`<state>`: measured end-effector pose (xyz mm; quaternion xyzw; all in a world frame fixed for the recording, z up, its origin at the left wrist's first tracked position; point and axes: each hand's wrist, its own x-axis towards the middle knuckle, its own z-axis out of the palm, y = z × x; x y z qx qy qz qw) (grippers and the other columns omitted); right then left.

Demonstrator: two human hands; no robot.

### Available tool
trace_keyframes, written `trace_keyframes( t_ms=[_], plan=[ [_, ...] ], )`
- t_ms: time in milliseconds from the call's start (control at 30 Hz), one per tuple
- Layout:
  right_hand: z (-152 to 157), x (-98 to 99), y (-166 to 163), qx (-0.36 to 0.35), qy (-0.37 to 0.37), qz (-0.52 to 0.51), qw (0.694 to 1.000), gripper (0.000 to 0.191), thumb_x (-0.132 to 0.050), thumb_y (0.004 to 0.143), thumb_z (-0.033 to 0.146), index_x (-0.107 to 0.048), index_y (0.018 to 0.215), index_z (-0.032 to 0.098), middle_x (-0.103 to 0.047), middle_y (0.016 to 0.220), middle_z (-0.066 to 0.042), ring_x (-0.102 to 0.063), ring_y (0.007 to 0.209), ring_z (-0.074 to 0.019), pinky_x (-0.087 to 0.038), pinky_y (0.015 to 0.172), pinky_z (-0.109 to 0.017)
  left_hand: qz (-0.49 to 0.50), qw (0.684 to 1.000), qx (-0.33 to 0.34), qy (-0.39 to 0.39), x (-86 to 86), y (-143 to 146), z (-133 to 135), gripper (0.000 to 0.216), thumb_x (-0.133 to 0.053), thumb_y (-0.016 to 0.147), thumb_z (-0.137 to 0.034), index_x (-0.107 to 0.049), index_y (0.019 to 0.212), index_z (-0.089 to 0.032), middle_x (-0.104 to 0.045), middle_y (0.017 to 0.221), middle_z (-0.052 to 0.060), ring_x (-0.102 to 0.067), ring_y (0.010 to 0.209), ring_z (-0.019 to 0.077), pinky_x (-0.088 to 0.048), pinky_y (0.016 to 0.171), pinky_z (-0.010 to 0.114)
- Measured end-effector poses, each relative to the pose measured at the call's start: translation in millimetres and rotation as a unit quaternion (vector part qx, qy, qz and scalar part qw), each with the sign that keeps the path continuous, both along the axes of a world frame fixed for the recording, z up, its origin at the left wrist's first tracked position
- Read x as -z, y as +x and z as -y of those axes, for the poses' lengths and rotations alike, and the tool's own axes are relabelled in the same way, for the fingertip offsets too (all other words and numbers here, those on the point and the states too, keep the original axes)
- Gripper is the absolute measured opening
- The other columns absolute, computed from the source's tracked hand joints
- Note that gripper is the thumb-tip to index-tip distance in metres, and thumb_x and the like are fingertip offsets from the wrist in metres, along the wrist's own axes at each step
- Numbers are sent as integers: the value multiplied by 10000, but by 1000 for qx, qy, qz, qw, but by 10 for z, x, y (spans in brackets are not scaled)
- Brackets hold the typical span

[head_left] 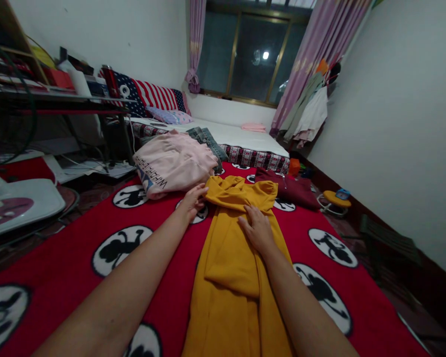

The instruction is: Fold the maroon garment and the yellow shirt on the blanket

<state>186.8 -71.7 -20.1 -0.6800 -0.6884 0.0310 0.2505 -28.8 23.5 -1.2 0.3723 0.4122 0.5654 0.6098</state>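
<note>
Yellow garment (230,258): lies lengthwise on the red blanket (78,233), its bunched top end farthest from the person.
Right hand (258,229): rests palm down on the garment below the bunched end, fingers spread flat.
Left hand (194,199): at the garment's top left edge; fingers seem curled onto the fabric, though the grip is hard to tell.
Pink clothing (173,163): piled just beyond the left hand.
Maroon garment (293,188): to the right, near the yellow collar.
</note>
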Motion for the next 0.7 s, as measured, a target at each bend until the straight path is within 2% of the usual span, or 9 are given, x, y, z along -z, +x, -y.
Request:
trace_keyframes(
  t_ms=[67,133,233,333,433,500,600,633,700],
  plan=[
    [-2,12,10,-5,10,1,1000,522,-478,917,421,-492,1379,177,-452,1468,-140,-373,1381,-276,-272,1121,-476,74,997,6,26,-40,39,10,454,-697,641,-196,-628,1090,-183,-709,949,40,-633,658,94,-417,465,143],
    [-3,26,20,-8,17,-3,1000,509,-473,917,425,-502,1367,187,-463,1460,-134,-382,1375,-270,-280,1117,-469,135,988,-42,68,-105,64,7,429,-685,635,-167,-645,1063,-183,-713,999,32,-661,809,125,-512,615,177],
    [-11,46,28,-12,25,-20,999,499,-478,910,421,-517,1350,190,-477,1450,-125,-386,1372,-270,-271,1123,-472,170,971,-120,119,-231,57,8,344,-646,656,-143,-662,996,-188,-710,1053,29,-652,973,151,-533,780,212],
    [-42,52,36,-18,48,-94,994,490,-479,895,443,-563,1295,174,-527,1403,-131,-426,1341,-270,-277,1124,-465,161,970,-104,150,-356,36,70,288,-629,694,-187,-669,978,-214,-702,1091,26,-647,1006,169,-535,787,241],
    [-76,25,69,-4,108,-269,957,535,-419,893,533,-592,1227,152,-589,1321,-147,-519,1251,-243,-361,1079,-415,56,970,-38,234,-467,80,227,232,-700,684,-281,-699,901,-198,-719,997,30,-656,941,193,-525,766,260],
    [-80,-12,118,21,146,-412,899,611,-358,888,613,-571,1225,151,-589,1309,-151,-574,1182,-224,-449,992,-376,-67,953,60,290,-528,150,361,210,-738,674,-343,-721,788,-167,-728,876,43,-655,887,209,-515,778,275],
    [-63,-70,234,46,157,-558,814,715,-301,857,719,-536,1238,162,-578,1313,-151,-639,1073,-220,-533,810,-327,-202,896,230,321,-559,267,521,282,-696,729,-430,-723,674,-155,-730,797,68,-657,836,223,-511,770,295],
    [-59,-86,280,45,148,-578,801,743,-295,839,748,-536,1231,164,-588,1296,-154,-654,1039,-224,-540,768,-320,-228,879,265,322,-547,298,547,297,-682,742,-438,-721,663,-155,-733,814,76,-660,832,223,-511,761,293],
    [-63,-115,366,33,123,-590,797,790,-283,802,797,-550,1195,166,-627,1229,-159,-673,976,-232,-546,730,-326,-279,858,288,322,-489,340,553,290,-676,746,-425,-717,662,-151,-735,832,84,-662,804,208,-506,716,269]
  ],
)
